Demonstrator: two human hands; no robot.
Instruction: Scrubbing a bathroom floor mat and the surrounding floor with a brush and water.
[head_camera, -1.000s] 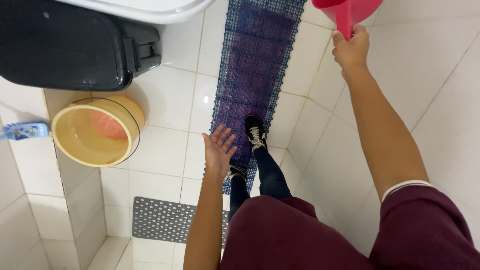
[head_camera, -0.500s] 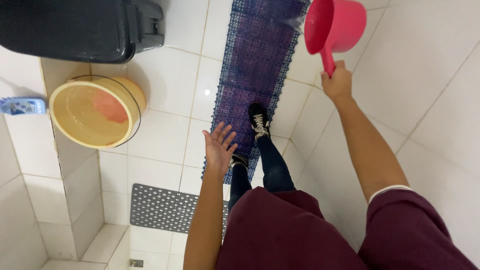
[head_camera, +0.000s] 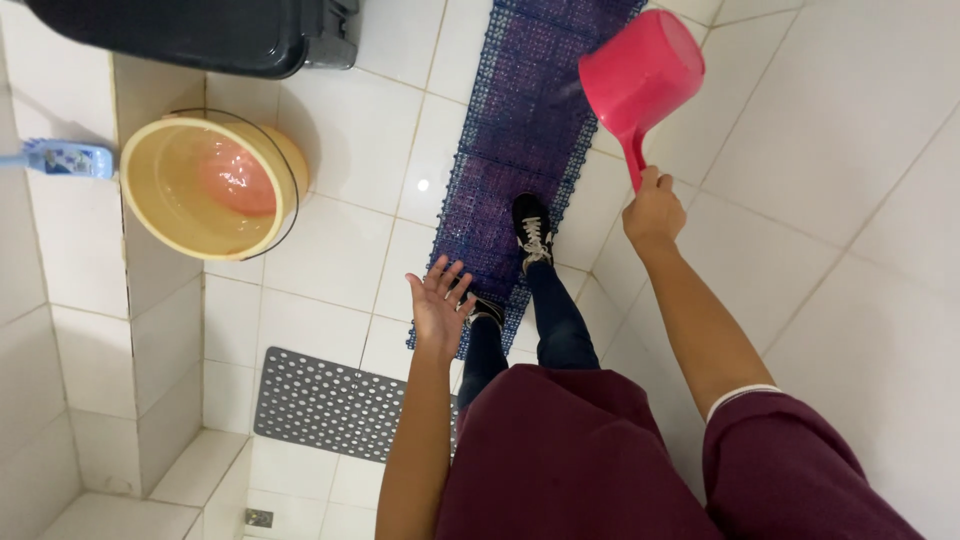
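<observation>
My right hand (head_camera: 652, 210) grips the handle of a pink plastic dipper (head_camera: 640, 75), held up against the white tiled wall (head_camera: 840, 200) on the right, its cup tilted toward the floor. My left hand (head_camera: 440, 303) is held out palm up with the fingers spread, holding nothing, above the white floor tiles and the edge of a purple plastic mat (head_camera: 520, 130). My black shoe (head_camera: 530, 230) stands on that mat.
A yellow bucket (head_camera: 150, 215) holding a pink scoop stands at the left on a low tiled ledge. A black bin (head_camera: 200, 35) sits at the top left. A grey perforated mat (head_camera: 330, 405) lies near my feet. A blue brush (head_camera: 65, 158) lies at the far left.
My right hand has brought the pink dipper down and toward me along the wall. The view has shifted, so the bucket and mat sit lower. My left hand stays spread.
</observation>
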